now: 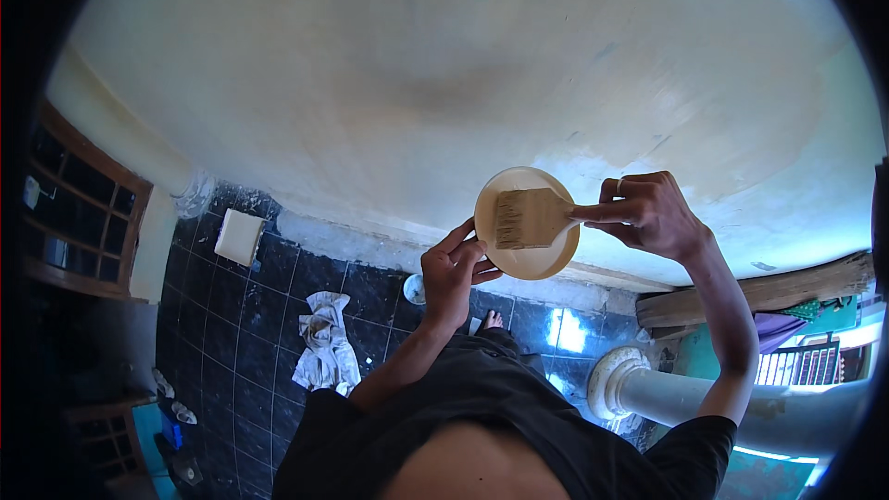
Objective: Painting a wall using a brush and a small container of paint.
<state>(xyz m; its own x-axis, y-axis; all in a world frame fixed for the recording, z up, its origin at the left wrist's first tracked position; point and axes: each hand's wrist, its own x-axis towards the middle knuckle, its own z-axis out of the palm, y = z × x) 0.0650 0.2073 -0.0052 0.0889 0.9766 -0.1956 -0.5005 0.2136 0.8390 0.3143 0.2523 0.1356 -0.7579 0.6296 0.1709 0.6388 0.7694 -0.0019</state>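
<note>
My left hand point(451, 270) grips the rim of a shallow round cream-coloured bowl point(524, 268) at its left side, thumb on the edge. Over the bowl lies a wide flat paintbrush point(539, 216), its bristles pointing left and coated in a beige colour. The brush's handle runs right into my right hand point(653, 213), whose fingers pinch it beyond the bowl's rim. A ring shows on one of those fingers. I cannot tell whether the bristles touch the bowl's inside. Paint in the bowl is hard to make out.
Ahead stands a large patchy pale wall point(444, 74). On the dark tiled floor point(245, 333) lie a crumpled cloth point(329, 343), a white box-like container point(239, 237) and a small pale round object point(414, 290). A pale column point(667, 384) rises at right, near a wooden beam point(769, 298).
</note>
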